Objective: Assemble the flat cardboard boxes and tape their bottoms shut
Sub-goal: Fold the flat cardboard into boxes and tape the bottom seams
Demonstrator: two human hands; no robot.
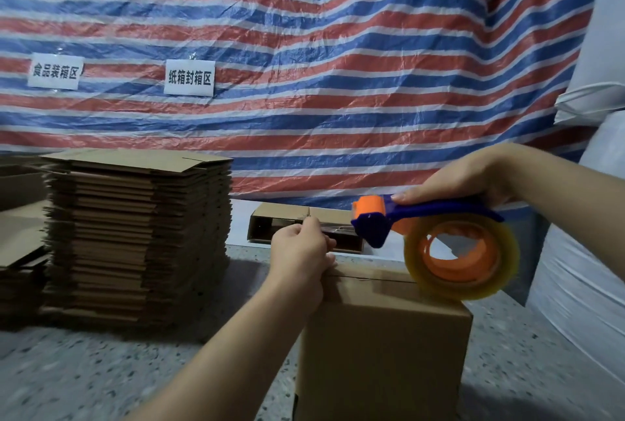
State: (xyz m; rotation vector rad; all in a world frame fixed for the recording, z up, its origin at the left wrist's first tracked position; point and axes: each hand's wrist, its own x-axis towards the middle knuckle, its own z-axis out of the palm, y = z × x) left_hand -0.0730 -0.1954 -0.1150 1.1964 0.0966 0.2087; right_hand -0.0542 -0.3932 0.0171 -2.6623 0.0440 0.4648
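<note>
An assembled brown cardboard box (382, 346) stands in front of me, its folded flaps facing up. My right hand (466, 177) grips the blue handle of a tape dispenser (422, 217) with an orange roller and a roll of clear tape (461, 258), held just above the box's far right corner. My left hand (299, 250) rests at the box's far left edge and pinches the free end of the clear tape (333, 228) drawn out from the dispenser. To the left sits a tall stack of flat cardboard boxes (138, 238).
Another cardboard box (291, 217) lies on its side beyond the one in front. More flat cardboard (20, 251) lies at the far left. A striped tarp (304, 65) with two paper signs hangs behind. White sacks (588, 268) stand at the right. The speckled floor (101, 373) spreads below.
</note>
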